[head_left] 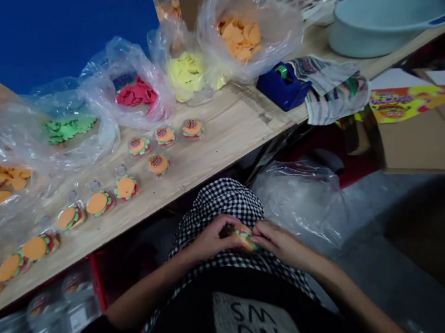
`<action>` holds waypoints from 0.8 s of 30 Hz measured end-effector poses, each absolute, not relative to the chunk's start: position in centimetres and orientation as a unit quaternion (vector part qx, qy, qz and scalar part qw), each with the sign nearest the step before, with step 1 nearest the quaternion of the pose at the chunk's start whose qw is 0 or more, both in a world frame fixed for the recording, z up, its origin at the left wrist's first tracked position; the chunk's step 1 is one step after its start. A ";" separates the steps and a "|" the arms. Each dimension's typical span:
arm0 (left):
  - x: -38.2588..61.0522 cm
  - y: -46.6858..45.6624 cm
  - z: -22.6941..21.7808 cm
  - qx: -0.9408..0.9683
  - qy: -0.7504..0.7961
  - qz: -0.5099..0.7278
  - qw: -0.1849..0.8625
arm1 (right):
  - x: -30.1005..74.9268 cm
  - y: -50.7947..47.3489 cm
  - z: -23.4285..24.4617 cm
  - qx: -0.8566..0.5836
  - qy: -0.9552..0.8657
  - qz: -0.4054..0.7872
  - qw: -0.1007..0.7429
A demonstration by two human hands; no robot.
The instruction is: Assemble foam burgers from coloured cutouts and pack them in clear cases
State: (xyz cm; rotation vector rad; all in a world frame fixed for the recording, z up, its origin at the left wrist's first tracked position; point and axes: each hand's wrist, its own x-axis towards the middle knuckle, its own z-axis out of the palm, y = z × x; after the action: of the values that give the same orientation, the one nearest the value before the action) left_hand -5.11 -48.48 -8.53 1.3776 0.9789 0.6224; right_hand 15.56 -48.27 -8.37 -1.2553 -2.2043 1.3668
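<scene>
Clamped between left hand (216, 239) and right hand (277, 241) — best pinched lightly at edges of burger-shaped piece (243, 235), without skewing layers.

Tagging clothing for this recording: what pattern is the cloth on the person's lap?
The lap cloth has a black-and-white check, shown in the head view.

Burger piece (242, 237): small, layered, orange with ruffled green along its side
Pose: tilted, layered edge showing upward
Place: between the left fingers (229, 242) and the right fingers (260, 240), touched from both sides
Layers: stacked together, finer detail blurred
Ends: partly hidden behind the fingers
</scene>
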 end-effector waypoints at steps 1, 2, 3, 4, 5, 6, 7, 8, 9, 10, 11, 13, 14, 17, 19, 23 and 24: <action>-5.1 -48.1 -8.2 0.605 0.438 0.282 0.602 | 15.6 -48.4 -8.2 -0.436 -0.759 0.466 0.132; -4.9 -47.8 -7.9 0.609 0.449 0.292 0.585 | 15.7 -48.5 -7.9 -0.439 -0.760 0.461 0.130; -4.8 -47.6 -7.7 0.612 0.458 0.296 0.573 | 15.7 -48.5 -7.6 -0.440 -0.764 0.456 0.125; -4.6 -47.4 -7.7 0.615 0.462 0.295 0.568 | 15.6 -48.5 -7.4 -0.440 -0.768 0.449 0.119; -4.5 -47.2 -7.7 0.617 0.462 0.291 0.567 | 15.5 -48.5 -7.1 -0.440 -0.774 0.442 0.112; -4.3 -47.1 -7.7 0.618 0.462 0.286 0.568 | 15.4 -48.4 -6.9 -0.439 -0.779 0.436 0.105; -4.2 -47.0 -7.7 0.618 0.464 0.281 0.569 | 15.3 -48.3 -6.7 -0.439 -0.783 0.430 0.097; -4.1 -47.0 -7.8 0.617 0.466 0.277 0.571 | 15.2 -48.3 -6.7 -0.438 -0.787 0.425 0.091; -4.1 -47.0 -7.8 0.617 0.467 0.273 0.572 | 15.1 -48.2 -6.7 -0.436 -0.790 0.423 0.085; -4.0 -47.1 -7.9 0.617 0.468 0.271 0.572 | 15.1 -48.2 -6.8 -0.431 -0.792 0.424 0.082; -4.0 -47.1 -7.9 0.616 0.469 0.272 0.572 | 15.1 -48.2 -7.0 -0.425 -0.795 0.426 0.081; -3.8 -47.4 -8.0 0.614 0.469 0.272 0.573 | 15.1 -48.2 -7.4 -0.407 -0.798 0.436 0.087; -3.8 -47.5 -8.1 0.613 0.470 0.270 0.576 | 15.1 -48.3 -7.7 -0.398 -0.798 0.442 0.092; -3.4 -47.9 -8.5 0.613 0.469 0.255 0.583 | 15.1 -48.7 -8.3 -0.385 -0.792 0.462 0.103; -3.1 -47.9 -8.9 0.609 0.472 0.245 0.589 | 15.1 -48.9 -8.7 -0.382 -0.782 0.479 0.115; -2.9 -47.5 -9.4 0.582 0.489 0.238 0.605 | 15.5 -48.7 -9.3 -0.400 -0.750 0.507 0.141; -2.9 -47.3 -9.4 0.573 0.492 0.241 0.609 | 15.7 -48.5 -9.5 -0.410 -0.739 0.513 0.148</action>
State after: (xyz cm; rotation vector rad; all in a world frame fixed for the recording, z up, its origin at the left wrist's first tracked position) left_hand -2.95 -47.33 -9.42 1.3244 1.1373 0.5566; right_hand 15.67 -48.53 -9.45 -1.1783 -2.1266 1.4760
